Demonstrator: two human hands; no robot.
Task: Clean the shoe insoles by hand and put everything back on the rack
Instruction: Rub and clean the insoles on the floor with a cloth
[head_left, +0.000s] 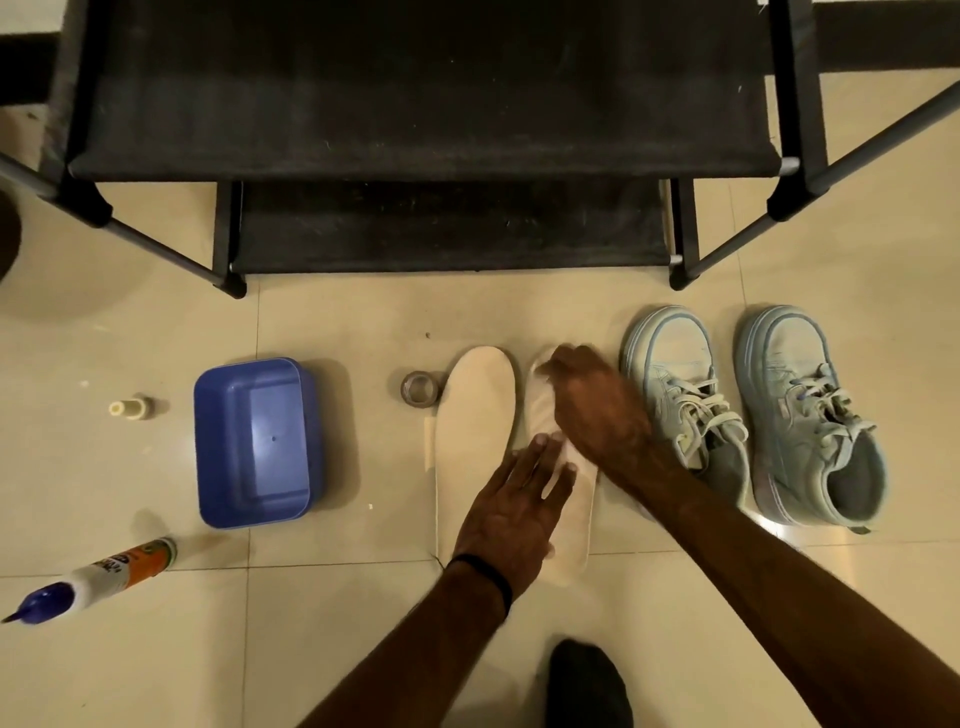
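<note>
Lying under both hands (511, 499): insole (571, 540)

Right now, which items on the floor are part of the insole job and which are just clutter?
Job:
left insole
right insole, under left hand and right hand
two pale blue sneakers
black rack
blue tub, probably for washing

Lying about:
glue bottle
tape roll
small cream cap

Insoles (475, 431) between tub (254, 441) left, shoes (748, 410) right; rack (415, 130) behind.
</note>
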